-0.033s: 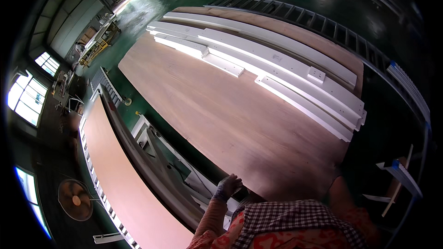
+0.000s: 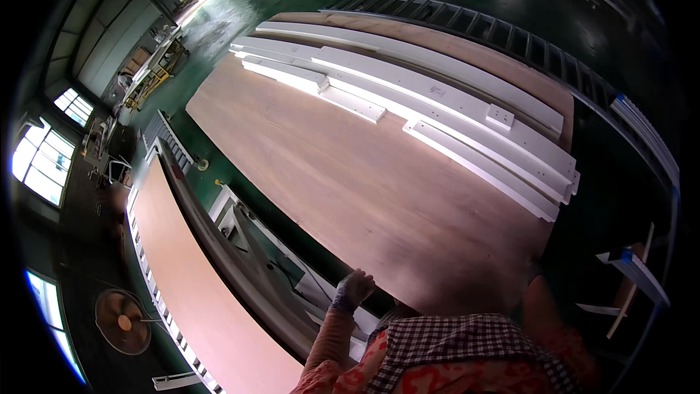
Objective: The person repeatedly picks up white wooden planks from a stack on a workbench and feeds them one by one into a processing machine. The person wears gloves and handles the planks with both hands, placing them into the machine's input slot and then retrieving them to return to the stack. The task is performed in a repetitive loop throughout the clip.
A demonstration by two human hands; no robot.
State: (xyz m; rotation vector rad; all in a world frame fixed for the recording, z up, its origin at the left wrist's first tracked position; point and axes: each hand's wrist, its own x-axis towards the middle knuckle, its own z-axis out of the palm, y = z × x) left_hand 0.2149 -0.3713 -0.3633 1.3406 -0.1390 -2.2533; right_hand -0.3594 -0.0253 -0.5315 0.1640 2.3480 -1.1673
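A long brown wooden board (image 2: 350, 197) stretches out in front of me. At its near left edge my left hand (image 2: 355, 289), in a light glove, is closed with fingers curled against the board's edge. My right hand (image 2: 535, 273) is at the near right edge of the same board. Deep shadow hides its fingers. Along the board's far side lie several long white slats (image 2: 437, 98) with small holes. A small white block (image 2: 499, 116) rests on top of one of them.
A paler panel (image 2: 197, 263) lies on a roller stand to my left, with white frame pieces (image 2: 244, 237) between it and the board. A fan (image 2: 122, 321) stands at lower left. Beyond the board runs a roller conveyor (image 2: 467, 20); white pieces (image 2: 633, 273) are at right.
My left hand has shifted slightly left and up along the board's edge. The slats lie on the board as before.
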